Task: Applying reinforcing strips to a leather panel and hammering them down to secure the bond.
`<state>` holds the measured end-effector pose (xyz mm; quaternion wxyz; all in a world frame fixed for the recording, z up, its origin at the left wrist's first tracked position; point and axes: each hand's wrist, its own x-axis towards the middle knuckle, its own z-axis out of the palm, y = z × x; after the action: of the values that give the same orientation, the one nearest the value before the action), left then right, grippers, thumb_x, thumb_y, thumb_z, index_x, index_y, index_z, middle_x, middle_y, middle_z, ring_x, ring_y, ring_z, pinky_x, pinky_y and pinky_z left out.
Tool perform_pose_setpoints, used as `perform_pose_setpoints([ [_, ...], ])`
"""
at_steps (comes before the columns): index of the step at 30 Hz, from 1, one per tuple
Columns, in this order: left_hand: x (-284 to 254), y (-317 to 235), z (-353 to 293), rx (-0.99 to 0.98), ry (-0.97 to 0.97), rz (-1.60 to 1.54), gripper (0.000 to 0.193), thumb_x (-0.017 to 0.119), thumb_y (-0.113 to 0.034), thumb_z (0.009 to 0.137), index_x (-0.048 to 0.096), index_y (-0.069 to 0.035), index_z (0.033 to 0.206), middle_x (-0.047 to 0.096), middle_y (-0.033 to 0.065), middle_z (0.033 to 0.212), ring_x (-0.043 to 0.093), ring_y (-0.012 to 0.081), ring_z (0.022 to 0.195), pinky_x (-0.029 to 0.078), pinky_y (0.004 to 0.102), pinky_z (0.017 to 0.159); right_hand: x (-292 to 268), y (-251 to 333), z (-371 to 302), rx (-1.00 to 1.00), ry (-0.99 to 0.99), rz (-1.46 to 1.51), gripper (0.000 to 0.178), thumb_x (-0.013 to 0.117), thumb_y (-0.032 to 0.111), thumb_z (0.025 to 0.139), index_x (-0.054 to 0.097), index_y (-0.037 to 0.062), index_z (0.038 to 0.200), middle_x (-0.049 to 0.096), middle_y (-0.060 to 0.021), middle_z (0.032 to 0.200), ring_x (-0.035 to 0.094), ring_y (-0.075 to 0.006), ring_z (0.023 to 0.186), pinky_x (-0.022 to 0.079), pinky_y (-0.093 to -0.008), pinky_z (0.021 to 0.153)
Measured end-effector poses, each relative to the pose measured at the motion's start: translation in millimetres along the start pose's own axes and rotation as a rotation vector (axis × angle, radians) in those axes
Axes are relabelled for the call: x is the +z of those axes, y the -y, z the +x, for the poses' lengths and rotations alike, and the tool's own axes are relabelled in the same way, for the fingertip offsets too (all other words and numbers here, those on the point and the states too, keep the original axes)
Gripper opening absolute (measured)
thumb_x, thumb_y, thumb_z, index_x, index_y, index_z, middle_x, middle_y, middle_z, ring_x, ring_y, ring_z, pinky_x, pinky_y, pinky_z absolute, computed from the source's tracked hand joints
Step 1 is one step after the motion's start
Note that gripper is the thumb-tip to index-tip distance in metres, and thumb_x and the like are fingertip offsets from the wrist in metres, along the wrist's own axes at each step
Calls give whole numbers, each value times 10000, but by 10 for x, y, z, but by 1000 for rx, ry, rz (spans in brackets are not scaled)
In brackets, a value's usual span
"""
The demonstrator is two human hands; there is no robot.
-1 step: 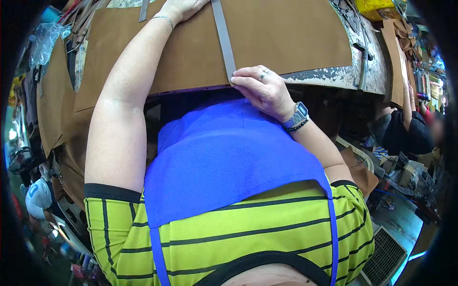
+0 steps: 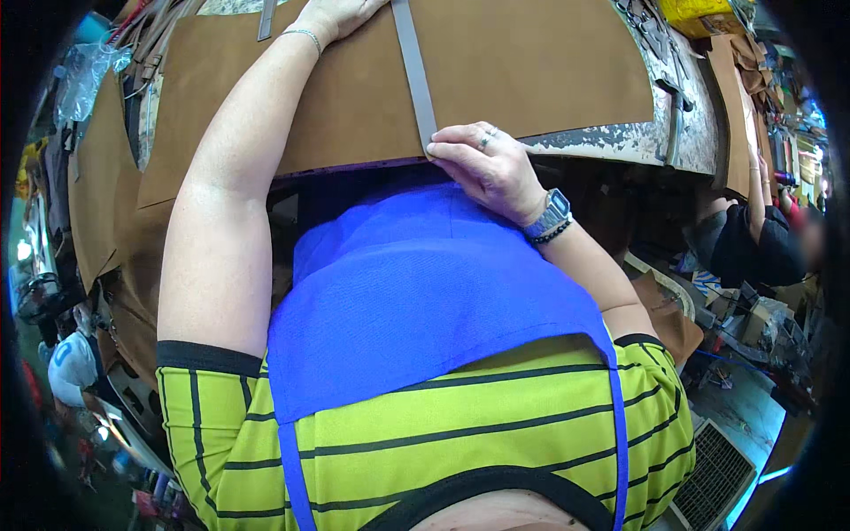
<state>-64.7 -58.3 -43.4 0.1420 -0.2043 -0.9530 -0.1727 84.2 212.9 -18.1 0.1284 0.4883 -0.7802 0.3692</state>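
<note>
A large brown sheet point(image 2: 531, 62), which looks like leather, lies over the worktable before me. Across it runs a narrow flat grey strip point(image 2: 414, 71), from the top edge of the picture down to the sheet's near edge. My right hand point(image 2: 491, 168), wearing a ring and a watch, pinches the strip's near end between thumb and fingers. Beside the strip's far part, my left hand point(image 2: 336, 16) rests on the sheet; the frame cuts off its fingertips, so their grip is hidden.
A second short grey strip point(image 2: 266, 19) lies at the far left of the sheet. Dark metal tools point(image 2: 675, 97) sit on the worn tabletop point(image 2: 699, 133) to the right. Brown material hangs at left, and another person point(image 2: 744, 239) is at far right.
</note>
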Motion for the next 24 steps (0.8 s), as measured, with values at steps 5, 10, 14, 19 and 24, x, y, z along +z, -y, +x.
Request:
perform_pose_setpoints([
  [5,-35,-13,-2,-25,2,0,496,425,-410,935,508,-65,1282,448,140,1374,351,313,1305,264,459,1058,38,5,-4,20,53,-30,166,702,71,761,650,73,918,646,-60,927,634,-215,781,513,-324,666],
  [10,-127,17,-98,-38,-42,-27,560,403,-434,942,394,-74,1370,348,139,1444,281,339,1343,218,485,1089,-25,36,19,22,90,-37,193,725,139,753,654,88,925,652,-62,944,639,-222,812,511,-344,707],
  [14,-441,348,-561,-182,-354,182,477,495,-412,907,507,-92,1261,544,105,1275,476,280,1211,374,425,992,-599,-388,-64,136,-48,-250,249,746,164,723,645,94,939,669,-90,894,652,-253,815,515,-362,734],
  [19,-971,1134,-1936,-825,-58,545,632,383,-545,915,409,-93,1357,466,184,1342,438,336,1241,382,429,994,-1535,-1539,-540,584,-163,-828,376,562,356,899,608,47,1109,631,-175,1032,583,-335,997,458,-399,875],
  [24,-1180,919,-1904,-981,-27,655,664,511,-605,835,539,-93,1257,537,187,1231,536,297,1112,430,423,931,-1697,-1745,-547,1054,-7,-942,607,552,548,841,580,52,1190,617,-202,1101,573,-346,1046,453,-419,884],
])
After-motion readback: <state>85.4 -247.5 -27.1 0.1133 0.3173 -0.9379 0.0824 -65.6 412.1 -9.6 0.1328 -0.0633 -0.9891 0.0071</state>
